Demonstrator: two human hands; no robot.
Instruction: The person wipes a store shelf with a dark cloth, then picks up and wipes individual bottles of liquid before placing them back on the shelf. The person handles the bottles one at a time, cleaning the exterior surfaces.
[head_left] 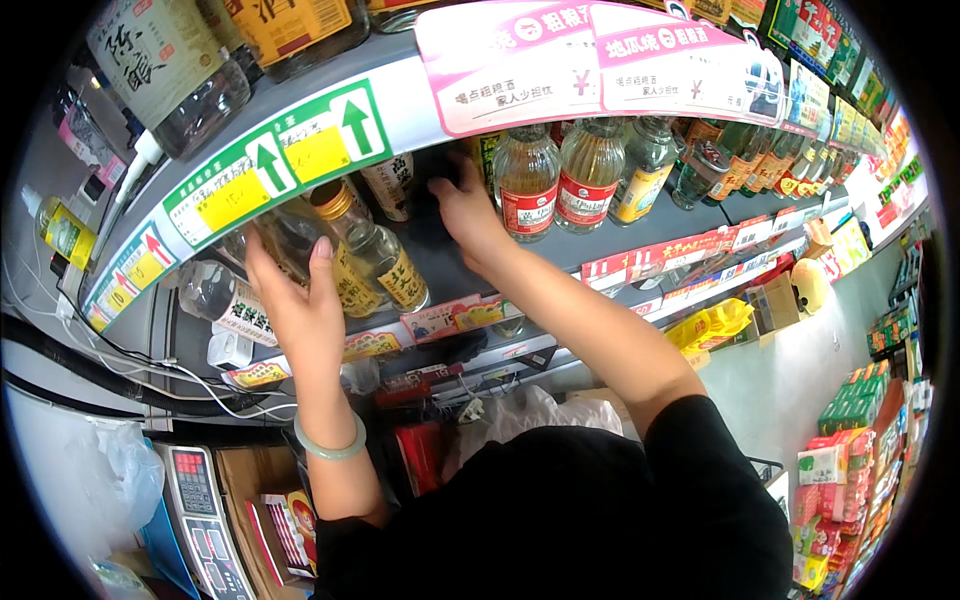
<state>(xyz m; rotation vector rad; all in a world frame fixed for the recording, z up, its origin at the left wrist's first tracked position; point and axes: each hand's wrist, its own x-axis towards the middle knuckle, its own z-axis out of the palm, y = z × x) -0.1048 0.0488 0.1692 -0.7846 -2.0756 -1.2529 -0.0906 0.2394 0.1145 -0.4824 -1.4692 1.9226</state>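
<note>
My left hand (305,305), with a pale green bangle on its wrist, reaches under the shelf's upper edge at the left. Its thumb and fingers close around a clear glass bottle (288,228), partly hidden by the hand. Just right of it stands a bottle with a yellow cap and yellow label (385,255). Deeper in the same shelf, my right hand (468,212) has bent fingers at something dark in shadow; what they hold cannot be made out. Close to that hand are a white-labelled bottle (388,190) and a ribbed, red-labelled bottle (527,185).
Price strips (280,165) and pink signs (600,65) overhang the shelf. More bottles (765,160) line it to the right. Loose cables (150,355) hang at the left, above a weighing scale (205,500). Stacked boxed goods (840,470) stand across the aisle.
</note>
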